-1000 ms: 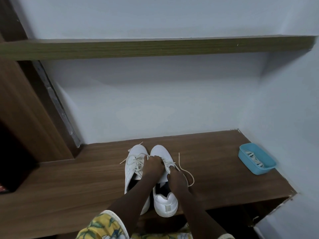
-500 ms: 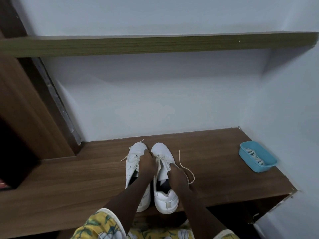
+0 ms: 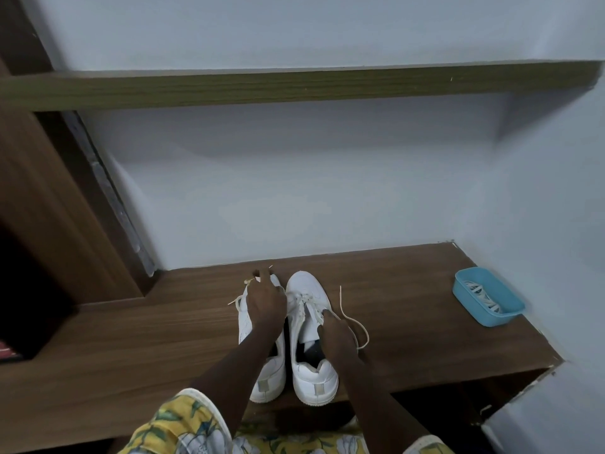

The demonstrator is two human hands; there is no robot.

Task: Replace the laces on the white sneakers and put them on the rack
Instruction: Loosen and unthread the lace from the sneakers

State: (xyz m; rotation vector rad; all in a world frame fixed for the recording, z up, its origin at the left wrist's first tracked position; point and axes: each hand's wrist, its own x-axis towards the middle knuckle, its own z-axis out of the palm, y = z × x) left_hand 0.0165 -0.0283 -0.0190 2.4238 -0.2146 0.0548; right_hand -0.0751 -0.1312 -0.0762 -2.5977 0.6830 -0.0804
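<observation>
The left hand (image 3: 265, 304) is arching knuckles-up over the front of the left white low-top sneaker (image 3: 273, 371). Its fingers are bending down onto the lacing, though I cannot tell whether they are pinching anything, and frayed cream lace ends (image 3: 247, 282) are sticking out beside it. The right hand (image 3: 339, 334) is curling against the eyelet row of the right white low-top sneaker (image 3: 304, 286), seemingly pinching the loose cream flat lace (image 3: 361, 326), which is looping out to its right over the brown wood-grain shelf board (image 3: 131, 339). Both sneakers are standing side by side and touching, heels toward the person near the board's front edge, toes pointing at the pale wall. They are looking clean and smooth, like synthetic leather, with padded collars and grey heel tabs. I am judging them light, fairly stiff in the sole and soft at the tongue, so a hold on the heel or sidewall is probably steadying them best, while the thin, limp lace is calling for a fingertip pinch close to its tip. Well apart at the right, a light blue rectangular plastic tray (image 3: 502, 318) is holding white laces (image 3: 479, 293).
</observation>
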